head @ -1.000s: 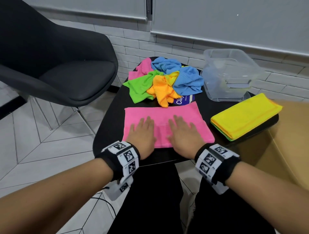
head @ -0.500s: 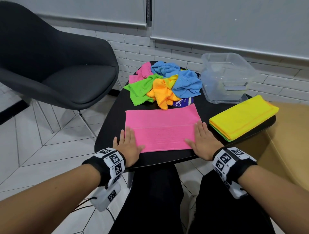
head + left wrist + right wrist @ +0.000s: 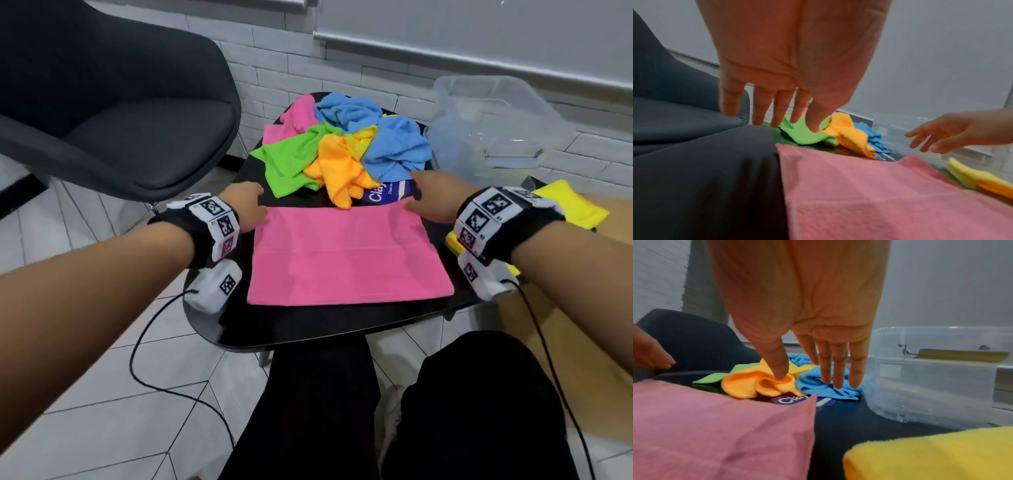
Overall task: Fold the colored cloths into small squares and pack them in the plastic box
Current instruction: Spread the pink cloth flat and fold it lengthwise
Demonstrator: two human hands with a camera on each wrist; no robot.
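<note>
Pink cloth [image 3: 346, 255] flat on the black surface [image 3: 308, 325], already halved into a wide strip, just in front of the heap of loose cloths [image 3: 342, 150]. Left hand [image 3: 245, 205] over the strip's far left corner, right hand [image 3: 433, 198] over its far right corner, both released, fingers straight and spread, gripping nothing; actual contact with the cloth impossible to tell. Plastic box [image 3: 493, 130] to the right of the heap, yellow folded stack [image 3: 568, 205] in front of the box. Probably next: pinch both far corners and bring them toward the near edge, or carry one short end across to the other. Best to pinch every layer at each corner together, lift both at one height, match edge to edge before letting go, then press the crease flat. Also worth keeping the orange cloth [image 3: 339, 171] touching the far edge from being dragged along.
</note>
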